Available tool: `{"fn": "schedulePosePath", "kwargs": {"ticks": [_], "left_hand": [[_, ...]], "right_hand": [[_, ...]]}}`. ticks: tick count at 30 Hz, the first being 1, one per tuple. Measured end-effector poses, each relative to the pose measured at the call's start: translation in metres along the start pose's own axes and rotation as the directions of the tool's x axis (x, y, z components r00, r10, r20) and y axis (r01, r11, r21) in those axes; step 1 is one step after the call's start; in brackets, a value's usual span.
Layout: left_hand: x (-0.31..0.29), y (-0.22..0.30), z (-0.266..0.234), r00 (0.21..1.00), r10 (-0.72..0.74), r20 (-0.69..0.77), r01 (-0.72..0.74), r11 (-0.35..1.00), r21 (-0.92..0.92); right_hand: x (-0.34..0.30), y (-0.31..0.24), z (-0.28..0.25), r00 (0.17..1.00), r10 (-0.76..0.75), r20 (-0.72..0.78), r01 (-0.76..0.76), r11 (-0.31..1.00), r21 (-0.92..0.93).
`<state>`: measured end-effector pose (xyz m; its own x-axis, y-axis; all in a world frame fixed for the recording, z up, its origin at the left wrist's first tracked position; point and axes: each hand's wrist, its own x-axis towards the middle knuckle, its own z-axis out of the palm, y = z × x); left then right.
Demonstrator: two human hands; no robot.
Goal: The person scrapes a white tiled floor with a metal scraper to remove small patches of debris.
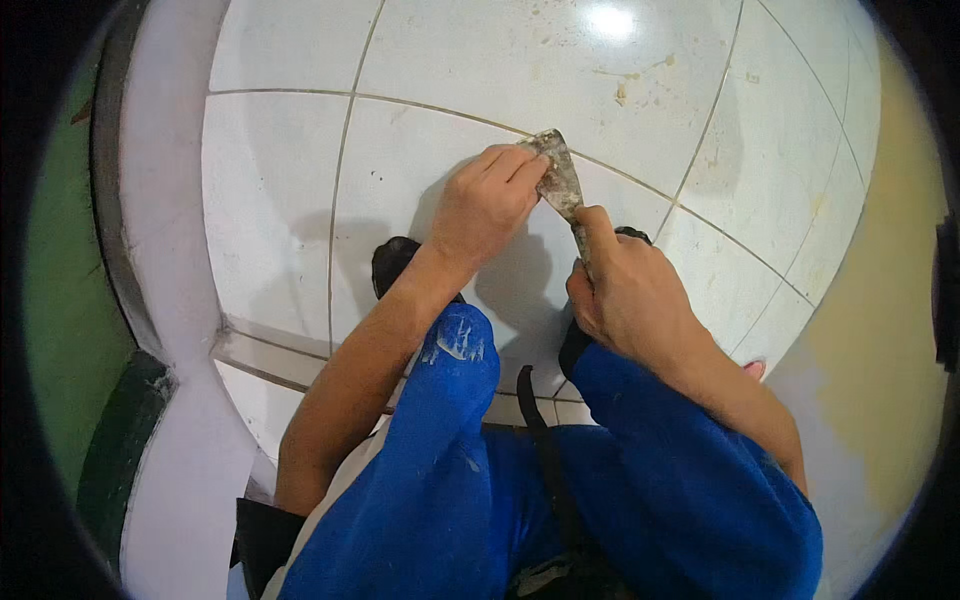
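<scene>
A putty knife (556, 178) with a blade smeared grey and white is held above the white tiled floor (420, 135). My right hand (640, 290) is wrapped round its handle, and the blade points away from me and a little to the left. The curled fingers of my left hand (488, 200) press against the left side of the blade near its wide end. Whether a small bit of material sits under those fingertips is hidden.
Brownish stains (620, 95) mark the tiles beyond the blade. My blue-trousered knees (462, 340) are bent below my hands, with a dark shoe (392, 265) on the left. A pale ledge (165, 190) borders the left side, a yellowish wall (880, 330) the right.
</scene>
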<state>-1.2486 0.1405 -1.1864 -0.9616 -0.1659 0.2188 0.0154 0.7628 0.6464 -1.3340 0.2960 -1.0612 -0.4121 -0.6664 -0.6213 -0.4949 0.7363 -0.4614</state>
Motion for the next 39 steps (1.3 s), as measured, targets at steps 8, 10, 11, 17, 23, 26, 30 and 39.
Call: {"fn": "schedulePosePath", "kwargs": {"ticks": [8, 10, 11, 17, 23, 26, 30, 39], "left_hand": [[0.011, -0.008, -0.011, 1.0, -0.024, 0.007, 0.024, 1.0, -0.008], [0.018, -0.009, -0.014, 0.999, -0.053, -0.004, 0.053, 0.998, 0.031], [0.014, -0.006, -0.011, 0.999, -0.047, -0.004, 0.047, 0.998, 0.032], [-0.002, -0.002, -0.003, 1.0, -0.023, -0.01, 0.022, 0.999, -0.049], [0.014, 0.0, 0.002, 0.998, -0.043, 0.043, 0.048, 0.99, -0.131], [-0.007, 0.02, 0.006, 0.997, -0.044, 0.056, 0.049, 0.995, -0.091], [0.005, 0.011, 0.004, 0.997, -0.071, -0.027, 0.069, 0.995, -0.075], [-0.009, 0.012, -0.006, 0.987, -0.15, -0.051, 0.147, 0.988, -0.056]], "right_hand": [[0.019, -0.003, -0.008, 0.996, -0.051, -0.074, 0.052, 0.999, 0.005], [0.017, -0.009, -0.011, 0.997, -0.05, -0.062, 0.049, 0.999, -0.004], [0.018, -0.008, -0.012, 0.998, -0.042, -0.05, 0.042, 0.999, -0.009], [0.008, -0.005, -0.01, 1.0, -0.029, -0.01, 0.03, 0.998, 0.049], [0.005, -0.008, -0.023, 0.997, -0.003, -0.081, -0.004, 0.996, -0.084], [-0.005, -0.002, -0.025, 0.999, -0.003, 0.039, 0.005, 0.998, -0.057], [0.008, 0.007, -0.019, 0.999, -0.016, -0.04, 0.014, 0.998, -0.056], [0.004, -0.006, -0.013, 0.999, -0.027, 0.025, 0.03, 0.99, -0.135]]}}
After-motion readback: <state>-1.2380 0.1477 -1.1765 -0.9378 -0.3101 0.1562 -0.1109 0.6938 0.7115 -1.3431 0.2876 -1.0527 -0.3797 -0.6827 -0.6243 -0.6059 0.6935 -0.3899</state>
